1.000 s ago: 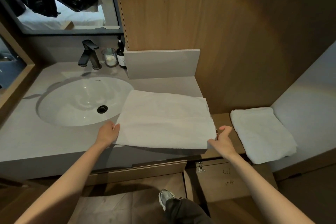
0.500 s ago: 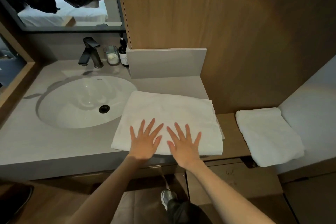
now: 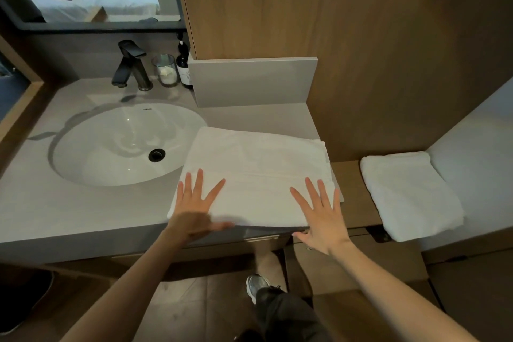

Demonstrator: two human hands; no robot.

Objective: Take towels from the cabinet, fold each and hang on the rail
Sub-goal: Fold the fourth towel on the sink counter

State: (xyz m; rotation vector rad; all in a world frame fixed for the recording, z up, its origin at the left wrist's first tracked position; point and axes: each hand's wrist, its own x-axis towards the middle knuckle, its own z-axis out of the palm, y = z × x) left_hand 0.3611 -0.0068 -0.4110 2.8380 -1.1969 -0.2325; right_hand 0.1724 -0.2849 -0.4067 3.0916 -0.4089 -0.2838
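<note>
A white towel (image 3: pixel 258 172), folded into a wide rectangle, lies flat on the grey counter (image 3: pixel 69 211) right of the sink. My left hand (image 3: pixel 195 208) rests palm down on its near left corner, fingers spread. My right hand (image 3: pixel 322 216) lies flat on its near right corner, fingers spread, with the palm past the counter's edge. Neither hand grips anything. A second folded white towel (image 3: pixel 410 194) sits on the lower wooden ledge (image 3: pixel 352 197) to the right. No rail is in view.
A white oval sink (image 3: pixel 116 147) with a black faucet (image 3: pixel 129 66) fills the counter's left. A glass (image 3: pixel 165 71) and a dark bottle (image 3: pixel 184 66) stand behind it. A grey upstand (image 3: pixel 252 80) and wood panel rise behind the towel. My shoe (image 3: pixel 256 286) is on the floor below.
One second ago both hands held the towel by its near corners above the counter. They laid it flat, pressed together at its middle, and have now slid apart to its near corners.
</note>
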